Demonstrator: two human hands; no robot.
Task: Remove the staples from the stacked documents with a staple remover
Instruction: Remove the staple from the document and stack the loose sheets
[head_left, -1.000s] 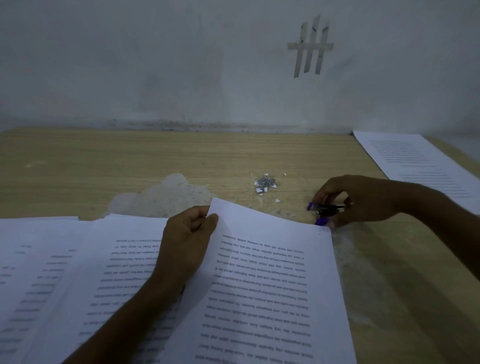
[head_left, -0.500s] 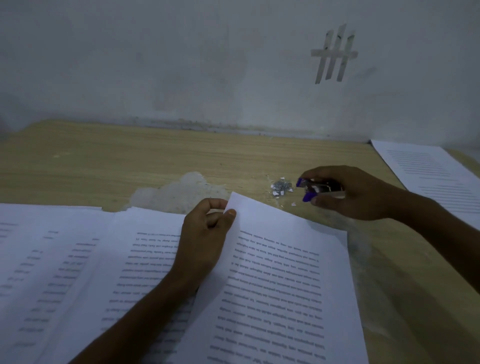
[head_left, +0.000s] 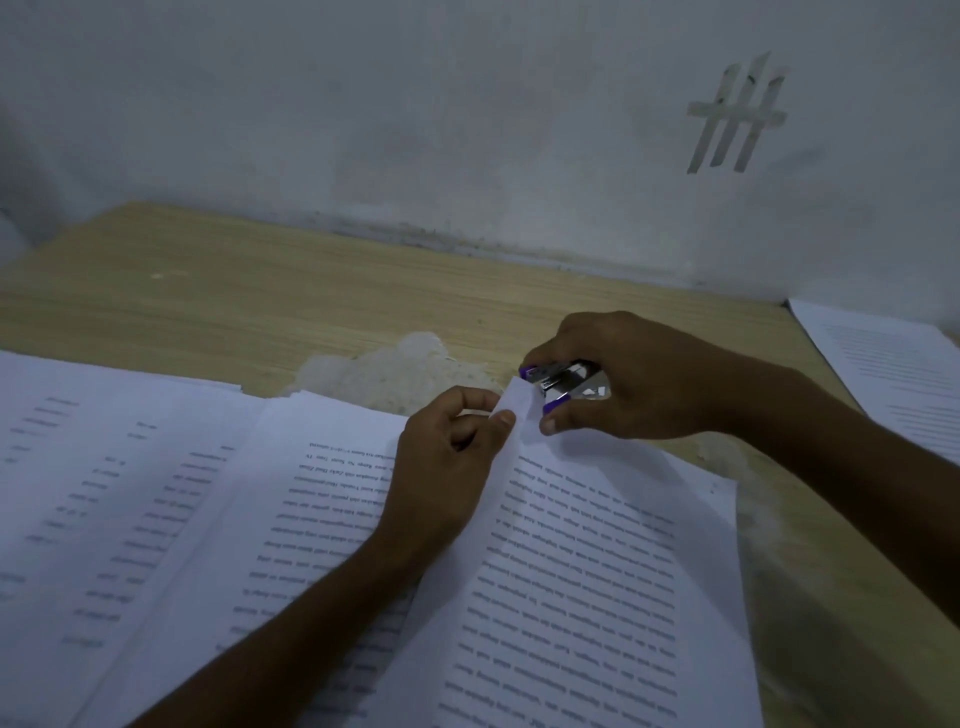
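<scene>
A printed document (head_left: 582, 571) lies on the wooden table (head_left: 260, 301) in front of me, its far left corner lifted. My left hand (head_left: 447, 467) pinches that raised corner between thumb and fingers. My right hand (head_left: 639, 379) grips a metal staple remover with purple tips (head_left: 563, 382), and its jaws sit right at the lifted corner. The staple itself is too small to make out. More printed sheets (head_left: 145, 509) are spread flat to the left, partly under my left forearm.
Another stack of printed pages (head_left: 893, 374) lies at the table's right edge. A worn pale patch (head_left: 405, 369) marks the tabletop just beyond the papers. The grey wall (head_left: 415, 130) with strips of tape (head_left: 737, 119) stands right behind the table.
My right hand brought the staple remover from beside the small pile of pulled staples back to the lifted corner. That pile is now hidden behind my hand. The left hand keeps pinching the corner.
</scene>
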